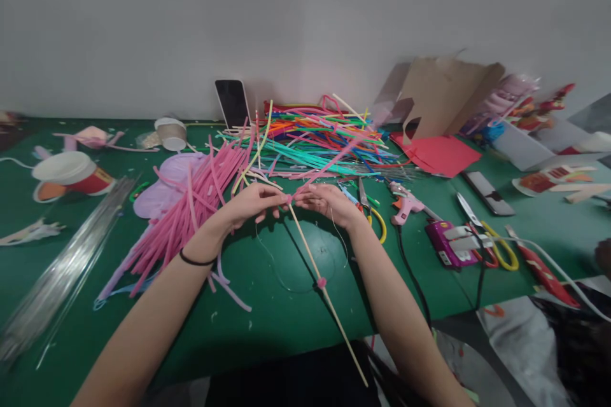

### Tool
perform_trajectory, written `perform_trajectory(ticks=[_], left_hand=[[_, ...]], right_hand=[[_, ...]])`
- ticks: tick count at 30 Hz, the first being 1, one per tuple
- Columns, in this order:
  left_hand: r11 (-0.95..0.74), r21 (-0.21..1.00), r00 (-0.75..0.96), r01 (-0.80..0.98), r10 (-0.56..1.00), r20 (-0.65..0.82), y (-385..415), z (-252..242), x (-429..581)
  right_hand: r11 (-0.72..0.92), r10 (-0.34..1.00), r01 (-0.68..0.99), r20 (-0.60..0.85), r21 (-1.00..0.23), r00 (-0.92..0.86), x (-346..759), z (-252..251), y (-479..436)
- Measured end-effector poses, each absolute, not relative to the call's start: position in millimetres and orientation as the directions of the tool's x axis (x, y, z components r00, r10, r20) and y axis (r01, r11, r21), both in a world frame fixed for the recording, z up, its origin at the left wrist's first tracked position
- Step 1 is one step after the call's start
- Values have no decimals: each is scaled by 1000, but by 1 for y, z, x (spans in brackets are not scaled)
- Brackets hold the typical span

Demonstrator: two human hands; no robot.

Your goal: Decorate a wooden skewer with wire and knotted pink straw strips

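My left hand point(252, 203) pinches the top end of a thin wooden stick point(305, 243), where a bit of pink fuzzy stem is wound around it. Beside it, the fingers of my right hand point(329, 202) are closed on a pink pipe cleaner point(329, 167) that slants up and to the right from the stick's tip. Lower on the stick sits a small pink knot point(321, 282). The stick slopes down toward my lap. A thin clear thread point(274, 267) loops below my hands. Left of my left hand lies a pile of pink pipe cleaners point(205, 194).
Multicoloured pipe cleaners point(305, 146) lie behind my hands, near an upright phone point(232, 103). To the right are scissors point(379, 222), a pink glue gun point(408, 203), a purple box point(449, 245) and red paper point(443, 156). Paper cups point(71, 172) and wires point(67, 267) lie left.
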State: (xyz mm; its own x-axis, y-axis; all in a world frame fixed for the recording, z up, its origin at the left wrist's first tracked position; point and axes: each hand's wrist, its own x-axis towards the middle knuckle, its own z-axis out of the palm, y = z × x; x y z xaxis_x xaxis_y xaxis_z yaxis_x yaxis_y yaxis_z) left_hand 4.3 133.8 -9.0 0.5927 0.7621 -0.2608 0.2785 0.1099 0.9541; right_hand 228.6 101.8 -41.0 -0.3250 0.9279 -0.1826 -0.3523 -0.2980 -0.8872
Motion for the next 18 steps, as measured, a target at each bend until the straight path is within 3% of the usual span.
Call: perform_trajectory(ticks=[4, 10, 18], left_hand=[[175, 939, 552, 296, 771, -318, 135, -12, 5], [216, 914, 559, 344, 735, -384, 137, -19, 5], [234, 902, 564, 362, 716, -412, 134, -23, 8]], right_hand=[[-353, 906, -243, -264, -904, -331, 227, -36, 106], [-399, 864, 79, -403, -914, -302, 224, -19, 119], [-109, 914, 466, -273, -878, -301, 208, 3, 128]])
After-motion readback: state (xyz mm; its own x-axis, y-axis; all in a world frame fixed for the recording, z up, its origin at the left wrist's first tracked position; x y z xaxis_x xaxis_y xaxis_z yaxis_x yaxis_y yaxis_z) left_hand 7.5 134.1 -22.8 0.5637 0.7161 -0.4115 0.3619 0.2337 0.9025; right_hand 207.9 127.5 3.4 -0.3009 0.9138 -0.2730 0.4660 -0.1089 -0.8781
